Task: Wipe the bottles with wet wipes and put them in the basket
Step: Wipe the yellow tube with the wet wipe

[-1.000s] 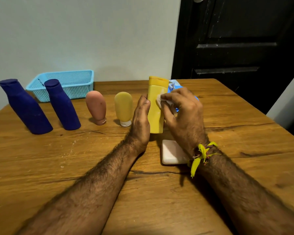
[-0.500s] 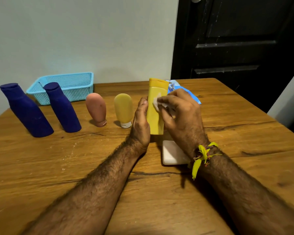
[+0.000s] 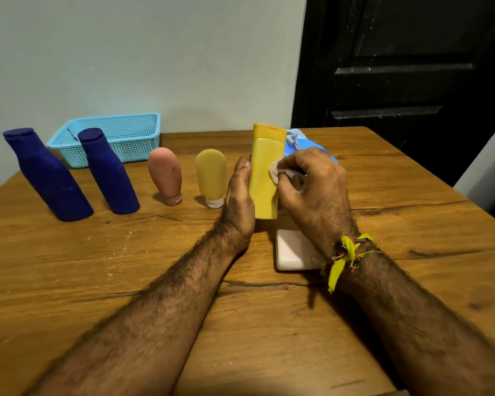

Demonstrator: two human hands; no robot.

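- Standing upright on the wooden table [image 3: 69,281], the yellow bottle [image 3: 265,178] is a tall, flat-sided plastic form with a darker flip cap on top.
- The left hand [image 3: 239,201] braces the bottle's left side, thumb laid up along its edge; the fingers behind are hidden, so how they lie cannot be told.
- The right hand [image 3: 315,187] pinches a crumpled white wet wipe [image 3: 275,172] in curled fingers and presses it against the bottle's front face.
- A smooth white rectangular block [image 3: 292,252] lies flat just below the bottle, partly under the right wrist.
- Left of the bottle stand a rounded yellow tube [image 3: 211,177], a pink tube [image 3: 165,174] and two matte dark-blue bottles [image 3: 109,172] [image 3: 47,178].
- The light-blue perforated plastic basket [image 3: 132,138] sits at the far edge by the wall.
- A blue wipes pack [image 3: 295,141] shows behind the right hand.
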